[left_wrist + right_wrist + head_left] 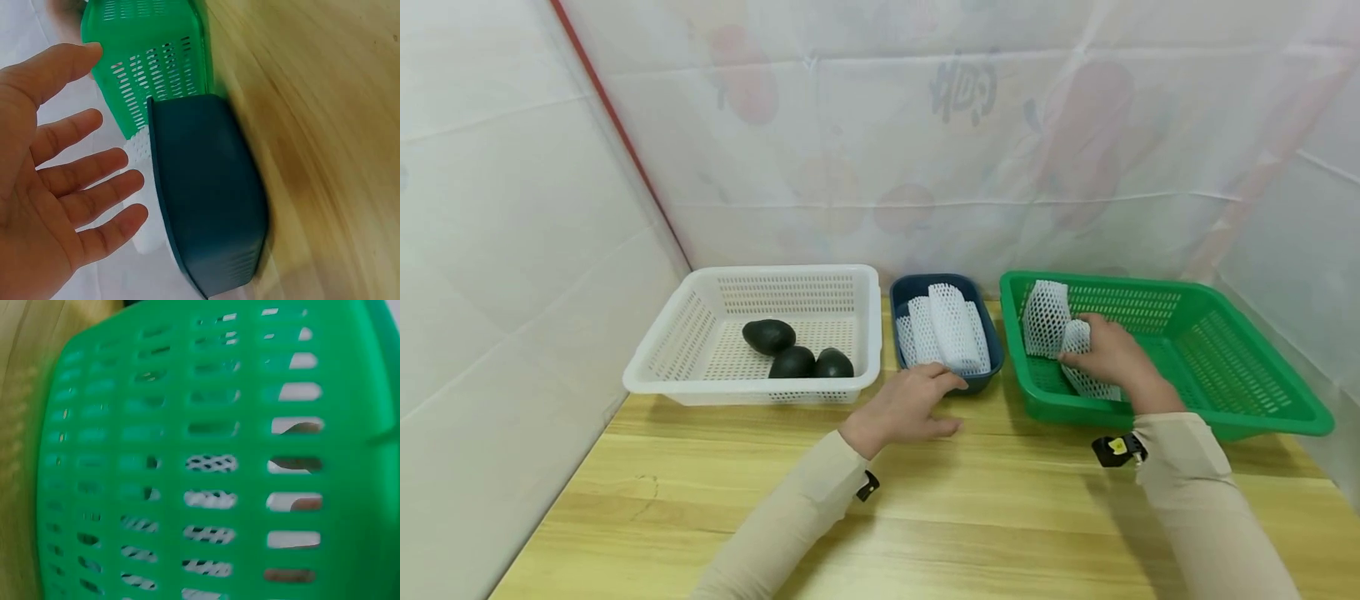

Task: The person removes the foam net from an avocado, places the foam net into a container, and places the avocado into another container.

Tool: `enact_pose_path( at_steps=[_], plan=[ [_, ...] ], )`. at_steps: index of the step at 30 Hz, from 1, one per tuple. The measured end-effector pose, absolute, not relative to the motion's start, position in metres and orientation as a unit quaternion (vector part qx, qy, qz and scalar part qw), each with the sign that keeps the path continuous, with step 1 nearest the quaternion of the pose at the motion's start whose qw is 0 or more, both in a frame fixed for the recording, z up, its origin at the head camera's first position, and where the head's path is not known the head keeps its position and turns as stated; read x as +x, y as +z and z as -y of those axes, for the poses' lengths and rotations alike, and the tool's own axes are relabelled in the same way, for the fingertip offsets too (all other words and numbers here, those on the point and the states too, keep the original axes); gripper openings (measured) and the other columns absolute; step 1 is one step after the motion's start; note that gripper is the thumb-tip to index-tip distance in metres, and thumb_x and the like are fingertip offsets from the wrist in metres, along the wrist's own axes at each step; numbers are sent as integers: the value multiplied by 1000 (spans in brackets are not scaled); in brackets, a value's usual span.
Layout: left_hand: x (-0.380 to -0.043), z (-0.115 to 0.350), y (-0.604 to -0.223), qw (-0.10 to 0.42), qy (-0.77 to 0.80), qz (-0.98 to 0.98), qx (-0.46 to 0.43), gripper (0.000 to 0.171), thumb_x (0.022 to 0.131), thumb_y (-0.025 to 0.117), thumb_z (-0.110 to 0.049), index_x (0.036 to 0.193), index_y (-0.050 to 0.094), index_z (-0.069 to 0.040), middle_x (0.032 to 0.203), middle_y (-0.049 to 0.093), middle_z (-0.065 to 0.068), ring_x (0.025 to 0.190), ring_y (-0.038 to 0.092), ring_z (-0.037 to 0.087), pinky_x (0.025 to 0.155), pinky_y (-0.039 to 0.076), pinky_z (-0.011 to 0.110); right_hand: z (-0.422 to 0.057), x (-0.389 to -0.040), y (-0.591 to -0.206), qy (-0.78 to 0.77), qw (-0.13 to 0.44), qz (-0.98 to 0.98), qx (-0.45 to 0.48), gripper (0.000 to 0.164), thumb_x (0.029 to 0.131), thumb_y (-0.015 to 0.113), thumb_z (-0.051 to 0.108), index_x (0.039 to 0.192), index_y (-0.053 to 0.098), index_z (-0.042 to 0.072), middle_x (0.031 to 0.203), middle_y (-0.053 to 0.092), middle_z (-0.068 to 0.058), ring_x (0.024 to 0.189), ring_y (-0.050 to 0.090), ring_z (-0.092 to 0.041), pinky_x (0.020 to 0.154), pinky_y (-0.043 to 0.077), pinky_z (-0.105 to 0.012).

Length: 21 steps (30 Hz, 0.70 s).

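My right hand [1108, 357] reaches into the green basket [1247, 415] and grips a white foam net [1084, 379] between thumb and fingers. Beside it, at the basket's left end, stands another foam net [1047, 321] with dark showing through its mesh. I cannot tell what the gripped net contains. My left hand [910, 406] hovers at the front rim of the small dark blue basket [988, 375], its fingers spread and holding nothing. Several white foam nets [951, 327] lie in that blue basket. The right wrist view shows mostly the green basket's slotted wall [250, 444], with netting behind it.
A white slotted basket [658, 385] stands at the left with three dark green avocados [769, 337] inside. All the baskets are on a wooden table [970, 517], against a pale sheet [850, 150] hung behind them. More sheeting [497, 250] rises on the left.
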<state>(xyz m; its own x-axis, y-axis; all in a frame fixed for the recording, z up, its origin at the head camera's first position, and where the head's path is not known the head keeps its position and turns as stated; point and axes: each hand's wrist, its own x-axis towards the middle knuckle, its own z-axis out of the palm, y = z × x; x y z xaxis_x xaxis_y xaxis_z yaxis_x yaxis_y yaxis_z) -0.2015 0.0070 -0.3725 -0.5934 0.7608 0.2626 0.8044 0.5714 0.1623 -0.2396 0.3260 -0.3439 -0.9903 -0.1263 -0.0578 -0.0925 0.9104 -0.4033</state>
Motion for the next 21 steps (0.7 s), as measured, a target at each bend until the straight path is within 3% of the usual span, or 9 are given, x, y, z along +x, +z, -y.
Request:
enact_pose_path(
  at_steps=[14,21],
  plan=[
    [-202,-24,-381,63,-126,886,-442,46,82,68,-40,119,61,-13,112,56,-1,102,53,13,90,40,23,-344,-247,-358,-230,69,-970,-25,91,87,63,32,139,7,-18,127,25,-46,112,29,-60,83,33,-66],
    [-200,-29,-386,33,-109,894,-433,49,84,65,-42,123,59,-15,117,56,-1,103,54,13,88,42,25,-349,-249,-362,-243,82,-967,-7,95,86,62,31,138,-1,-18,121,30,-48,105,36,-60,77,38,-64]
  ],
)
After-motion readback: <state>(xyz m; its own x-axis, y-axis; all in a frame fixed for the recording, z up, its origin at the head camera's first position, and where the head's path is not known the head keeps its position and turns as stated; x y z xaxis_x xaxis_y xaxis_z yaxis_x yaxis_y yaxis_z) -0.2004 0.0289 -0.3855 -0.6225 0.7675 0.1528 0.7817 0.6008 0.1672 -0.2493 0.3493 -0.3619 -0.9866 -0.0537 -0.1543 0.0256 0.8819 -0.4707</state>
